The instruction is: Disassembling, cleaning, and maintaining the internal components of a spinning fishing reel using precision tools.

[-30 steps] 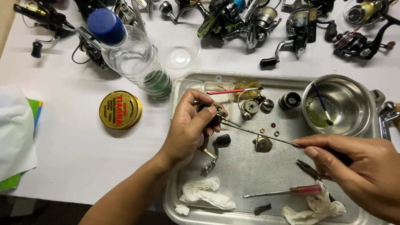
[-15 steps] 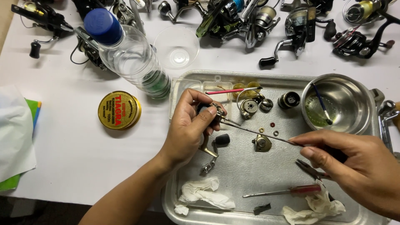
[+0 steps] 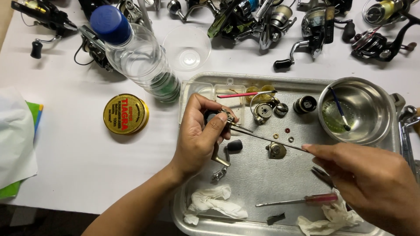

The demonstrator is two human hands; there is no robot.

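Two hands work over a metal tray that fills the lower right of the white surface. The left hand is clenched around a small reel part, held just above the tray's left half. The right hand pinches the near end of a thin metal rod, whose far tip meets the reel part at the left fingers.

In the tray lie a steel bowl at the right, holding a little greenish liquid and a small brush; a clear plastic box at the upper left with a red-handled tool across it; several small round parts and washers in the middle; a red-handled screwdriver near the front; and crumpled white tissues at the front left and front right corners. A knobbed handle lies just under the left hand.

Outside the tray, a clear bottle with a blue cap lies tilted beside its upper left corner, with an empty clear cup just behind and a round yellow tin to the left. Fishing reels crowd the far edge. White paper overhangs the left edge. The bare surface between tin, paper and front edge is the widest free room; within the tray, the bare middle floor is the only free patch.
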